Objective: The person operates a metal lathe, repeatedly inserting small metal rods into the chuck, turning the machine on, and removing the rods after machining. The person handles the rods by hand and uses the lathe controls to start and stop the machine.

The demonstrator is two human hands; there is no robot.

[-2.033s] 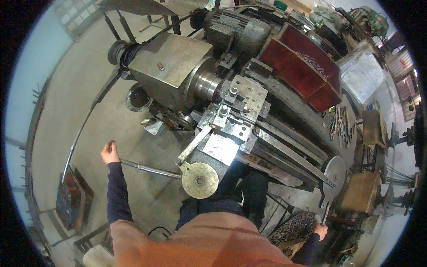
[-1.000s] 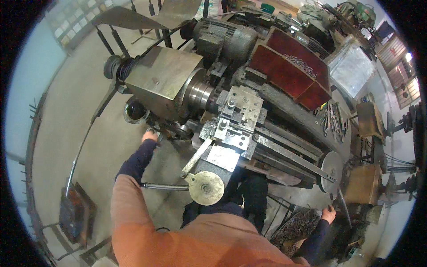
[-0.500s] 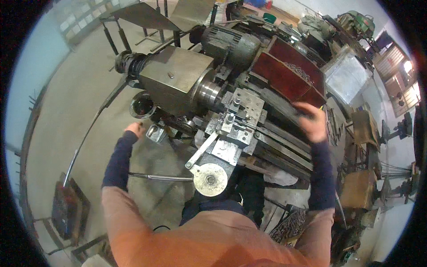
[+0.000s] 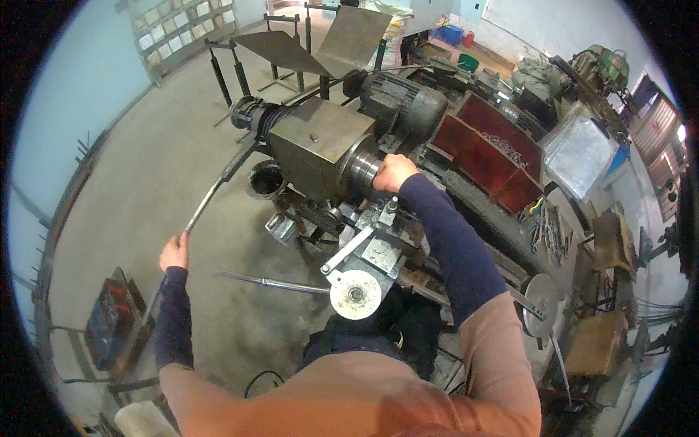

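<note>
My left hand [image 4: 175,251] is wrapped round a long metal lever [image 4: 211,198], which slopes up to the rear end of a lathe's headstock [image 4: 320,130]. My right hand [image 4: 395,173] is closed right against the face of the shiny round spindle chuck [image 4: 362,166]. Whatever its fingers hold there is hidden. Below that hand sits the tool post [image 4: 389,211] with a flat handle [image 4: 348,250] beside it. A pale round handwheel [image 4: 355,294] is on the near side, with a thin rod [image 4: 291,285] sticking out leftward.
Behind the chuck stand a ribbed motor [image 4: 404,102] and a dark red tray [image 4: 489,146] with metal rings in it. Several wrenches [image 4: 547,231] lie to the right, near another handwheel [image 4: 541,306]. A dark box-like block [image 4: 116,320] stands on the floor at left.
My left hand has moved down and left and taken hold of the lever. My right hand has swung from the right side over to the chuck. The view has shifted slightly.
</note>
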